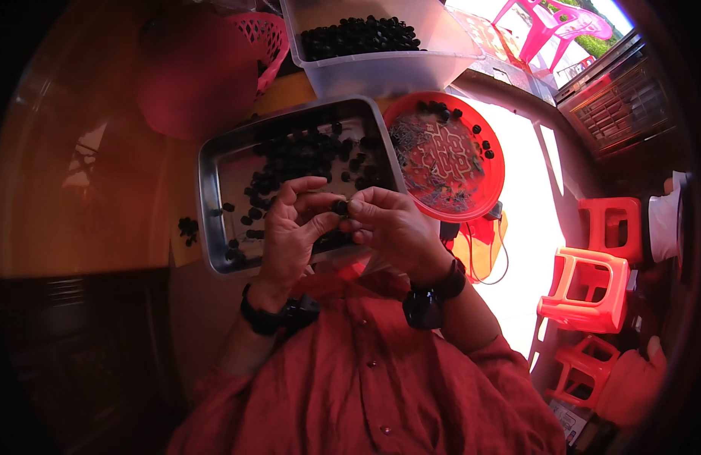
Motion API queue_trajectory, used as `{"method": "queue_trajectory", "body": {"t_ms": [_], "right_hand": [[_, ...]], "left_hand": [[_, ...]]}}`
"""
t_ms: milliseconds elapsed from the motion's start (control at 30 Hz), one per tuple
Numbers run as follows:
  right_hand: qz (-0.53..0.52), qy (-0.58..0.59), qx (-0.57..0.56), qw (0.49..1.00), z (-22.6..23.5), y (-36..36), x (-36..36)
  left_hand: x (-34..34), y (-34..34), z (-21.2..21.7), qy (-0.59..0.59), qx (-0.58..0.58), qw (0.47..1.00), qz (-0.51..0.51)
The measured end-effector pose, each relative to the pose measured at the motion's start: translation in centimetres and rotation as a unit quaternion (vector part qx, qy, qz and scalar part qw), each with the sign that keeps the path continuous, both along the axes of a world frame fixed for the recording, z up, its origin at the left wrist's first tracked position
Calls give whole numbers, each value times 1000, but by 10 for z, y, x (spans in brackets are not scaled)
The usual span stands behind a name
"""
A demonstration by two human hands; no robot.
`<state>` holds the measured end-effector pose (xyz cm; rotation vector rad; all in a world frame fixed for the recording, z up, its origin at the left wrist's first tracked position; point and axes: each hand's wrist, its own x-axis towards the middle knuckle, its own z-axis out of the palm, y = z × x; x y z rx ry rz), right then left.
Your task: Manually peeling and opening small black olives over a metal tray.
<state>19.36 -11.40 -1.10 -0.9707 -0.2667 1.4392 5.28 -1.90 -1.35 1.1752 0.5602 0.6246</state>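
Both my hands meet over the near part of a rectangular metal tray (208, 189). Between their fingertips is a small black round piece (340, 206), too small to name its kind. My left hand (288, 231) pinches it from one side with thumb and finger, other fingers curled loosely. My right hand (399, 231) grips it from the other side with closed fingertips. Many similar black pieces (297, 155) lie heaped and scattered in the tray. To its right, a round red plate (496, 182) carries thin greyish scraps (418, 148) and several black pieces (434, 108) near its rim.
Behind the tray stands a translucent plastic bin (388, 76) with a heap of black pieces. A pink perforated basket (273, 49) is at back left, beside a blurred reddish shape. Loose black pieces (188, 229) lie left of the tray. Red stools (585, 292) stand at right.
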Motion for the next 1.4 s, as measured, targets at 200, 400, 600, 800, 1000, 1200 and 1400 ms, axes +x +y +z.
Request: {"method": "queue_trajectory", "body": {"t_ms": [200,400,600,800,1000,1200,1400], "right_hand": [[45,-9,4,999,-1,-2,8],[32,-41,9,999,0,-2,3],[9,-14,26,1000,-6,-1,-1],[-8,12,50,999,-5,1,-4],[-29,49,41,998,7,2,-10],[-29,8,-17,999,18,5,23],[-160,-60,269,948,81,40,71]], "left_hand": [[0,-1,0,31,103,994,-9],[0,-1,6,50,150,987,-10],[0,-1,-2,31,157,987,-2],[0,-1,1,4,84,996,-9],[1,-4,-4,3,81,997,-5],[8,-2,3,63,118,990,39],[-21,20,6,207,155,965,41]]}}
